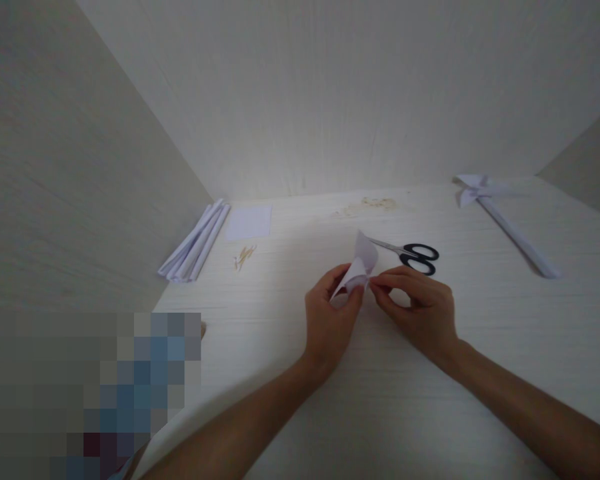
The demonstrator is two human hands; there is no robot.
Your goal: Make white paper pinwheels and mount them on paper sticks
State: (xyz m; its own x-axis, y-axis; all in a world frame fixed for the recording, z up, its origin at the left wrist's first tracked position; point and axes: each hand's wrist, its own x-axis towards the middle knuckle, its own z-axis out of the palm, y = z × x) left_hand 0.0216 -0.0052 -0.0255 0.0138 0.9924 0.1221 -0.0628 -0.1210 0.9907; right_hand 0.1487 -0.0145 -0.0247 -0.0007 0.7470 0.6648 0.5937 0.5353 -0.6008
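Observation:
My left hand (333, 317) grips a white paper pinwheel head (365, 253), its corners curled in towards the middle. The fingers of my right hand (420, 303) are pinched together at the centre of that paper; whatever lies between the fingertips is too small to make out. Just beyond my right hand lies a pair of scissors (405, 251) with black handles, blades pointing left.
At the right lies a paper pinwheel (473, 192) on a rolled paper stick (517, 235). Several paper tubes (200, 243), a square sheet (250, 222) and short thin sticks (245, 255) lie left. Small pale scraps (379, 203) lie near the back wall (300, 100). The lower left is pixelated.

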